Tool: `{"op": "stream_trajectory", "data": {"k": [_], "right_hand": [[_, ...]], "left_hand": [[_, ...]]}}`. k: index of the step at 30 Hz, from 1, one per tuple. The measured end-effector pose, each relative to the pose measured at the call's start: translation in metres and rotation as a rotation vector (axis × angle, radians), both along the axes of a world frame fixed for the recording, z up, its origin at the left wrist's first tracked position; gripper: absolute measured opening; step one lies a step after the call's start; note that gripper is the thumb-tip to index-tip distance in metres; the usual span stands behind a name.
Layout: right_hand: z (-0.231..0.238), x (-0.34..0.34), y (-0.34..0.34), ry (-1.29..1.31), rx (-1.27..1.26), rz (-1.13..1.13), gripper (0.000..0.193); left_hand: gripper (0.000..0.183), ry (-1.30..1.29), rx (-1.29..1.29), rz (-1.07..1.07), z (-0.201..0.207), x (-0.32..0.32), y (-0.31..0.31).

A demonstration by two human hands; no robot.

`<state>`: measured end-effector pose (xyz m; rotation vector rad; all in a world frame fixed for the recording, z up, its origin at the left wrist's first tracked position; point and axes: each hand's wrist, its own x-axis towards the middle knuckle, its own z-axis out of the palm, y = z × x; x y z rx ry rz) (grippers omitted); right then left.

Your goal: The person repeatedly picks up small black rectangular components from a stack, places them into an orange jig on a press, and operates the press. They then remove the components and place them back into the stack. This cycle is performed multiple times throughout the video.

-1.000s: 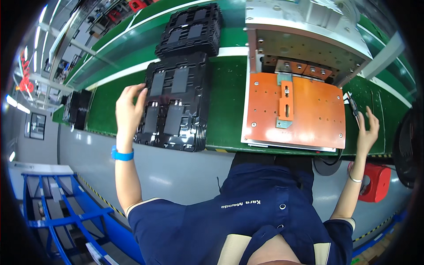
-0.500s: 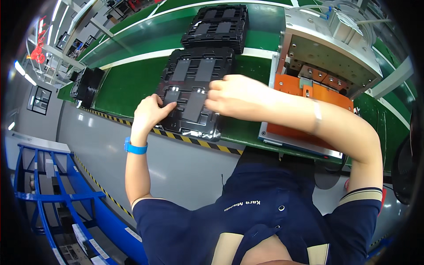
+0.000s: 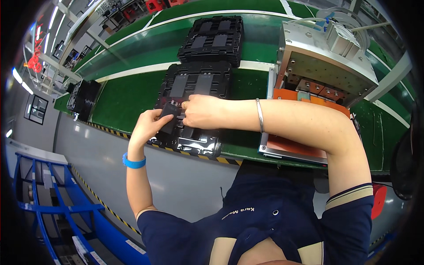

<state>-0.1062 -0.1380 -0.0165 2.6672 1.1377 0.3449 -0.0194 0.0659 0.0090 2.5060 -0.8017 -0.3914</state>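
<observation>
A black moulded tray (image 3: 176,70) lies on the green bench, with flat dark grey rectangular pieces in its pockets. One such flat dark rectangular piece (image 3: 169,118) is pinched in my left hand (image 3: 148,127), thumb on top, tilted at the tray's left side. At its far end small light-coloured parts show. My right hand (image 3: 203,112) is closed beside that end, over the tray's middle; its fingertips are curled under, and what they grip is hidden. Two further pieces, including a flat grey piece (image 3: 179,85), sit in the tray's far pockets.
Behind stands a stack of black trays (image 3: 210,42); another black stack (image 3: 83,98) is at the far left. To the right is a metal press (image 3: 327,62) with an orange base plate (image 3: 287,145). A blue rack (image 3: 66,207) stands at lower left.
My left hand has taken hold of a flat dark piece and tilted it up. My right hand has moved left to the piece's far end. The whole view has shifted slightly.
</observation>
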Motion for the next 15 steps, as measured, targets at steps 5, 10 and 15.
{"op": "stream_trajectory", "data": {"k": [5, 10, 15], "right_hand": [[0.018, -0.021, -0.018, -0.144, 0.084, 0.062, 0.009], [0.045, -0.101, -0.053, -0.399, 0.295, 0.132, 0.035], [0.043, -0.189, -0.105, -0.376, 0.298, -0.119, 0.033]], "left_hand": [[0.029, 0.199, -0.393, -0.069, 0.002, 0.021, -0.018], [0.021, 0.578, -0.256, -0.149, -0.002, 0.024, -0.1], [0.035, 0.568, -0.144, -0.167, -0.024, 0.054, -0.156]]}}
